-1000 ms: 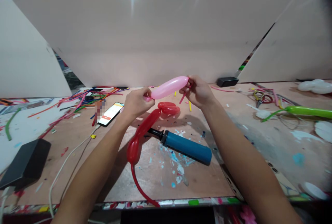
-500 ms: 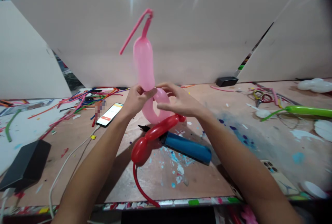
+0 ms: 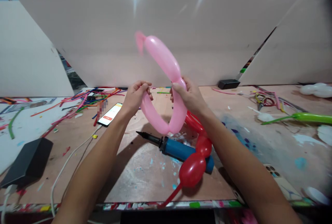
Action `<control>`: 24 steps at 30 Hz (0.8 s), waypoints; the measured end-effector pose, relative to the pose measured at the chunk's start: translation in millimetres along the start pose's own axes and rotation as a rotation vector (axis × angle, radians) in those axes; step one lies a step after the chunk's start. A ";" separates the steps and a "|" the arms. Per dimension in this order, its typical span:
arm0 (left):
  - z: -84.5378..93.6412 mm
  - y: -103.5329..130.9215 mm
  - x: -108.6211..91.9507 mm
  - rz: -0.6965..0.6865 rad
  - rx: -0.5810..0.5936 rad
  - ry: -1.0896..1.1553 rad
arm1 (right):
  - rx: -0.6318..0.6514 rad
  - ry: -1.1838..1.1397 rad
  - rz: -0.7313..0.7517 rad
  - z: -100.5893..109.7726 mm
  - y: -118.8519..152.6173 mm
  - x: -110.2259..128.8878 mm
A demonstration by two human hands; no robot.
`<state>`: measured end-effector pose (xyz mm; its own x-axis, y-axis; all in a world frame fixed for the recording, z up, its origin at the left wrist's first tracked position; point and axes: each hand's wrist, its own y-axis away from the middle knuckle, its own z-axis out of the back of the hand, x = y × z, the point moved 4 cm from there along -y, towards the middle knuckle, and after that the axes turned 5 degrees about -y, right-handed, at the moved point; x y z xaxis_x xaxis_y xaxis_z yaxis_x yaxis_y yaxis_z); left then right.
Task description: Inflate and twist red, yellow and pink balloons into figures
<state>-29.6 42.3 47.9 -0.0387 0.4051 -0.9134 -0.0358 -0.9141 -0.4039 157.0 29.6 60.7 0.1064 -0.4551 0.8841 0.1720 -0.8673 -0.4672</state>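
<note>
A long pink balloon [image 3: 163, 56] is held up in front of me, bent into a V below and twisted into segments. Its thin uninflated tail at the upper left is blurred. My left hand [image 3: 137, 96] pinches the end of its lower left segment. Around the segment at the right, just under a twist, my right hand [image 3: 188, 94] is closed. A red twisted balloon [image 3: 192, 170] hangs or lies below my right hand, partly hidden by the right forearm. Beneath it rests a blue hand pump [image 3: 178, 149] with a black nozzle pointing left.
Left of my hands lie a lit phone [image 3: 110, 115], several loose uninflated balloons [image 3: 80, 104] and a black box [image 3: 27, 161] with a white cable. To the right are scissors [image 3: 261, 102], a green balloon [image 3: 313, 117] and another phone [image 3: 281, 180]. White panels [image 3: 166, 16] stand behind.
My hands have moved apart, and the pink balloon's ring has opened into a V. Its upper segment now leans left from my right hand. The red balloon has swung right, uncovering the pump's nozzle.
</note>
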 end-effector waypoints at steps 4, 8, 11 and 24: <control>9.0 -3.2 -0.9 -0.137 -0.107 -0.149 | -0.108 -0.083 0.002 11.7 -10.5 -11.6; 31.0 -12.6 16.8 -0.144 -0.309 -0.149 | -0.289 -0.219 0.105 33.7 -21.6 -20.6; 51.5 -22.6 43.6 0.018 -0.346 0.013 | -0.481 -0.320 0.139 59.7 -29.4 -35.5; 133.2 -27.6 82.8 -0.085 -0.856 -0.267 | -0.495 -0.454 -0.206 91.7 -32.3 -93.6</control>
<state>-164.8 103.3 -10.0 -0.3045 0.3646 -0.8800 0.7027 -0.5377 -0.4659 231.3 118.7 -8.3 0.5366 -0.2354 0.8104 -0.2215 -0.9659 -0.1339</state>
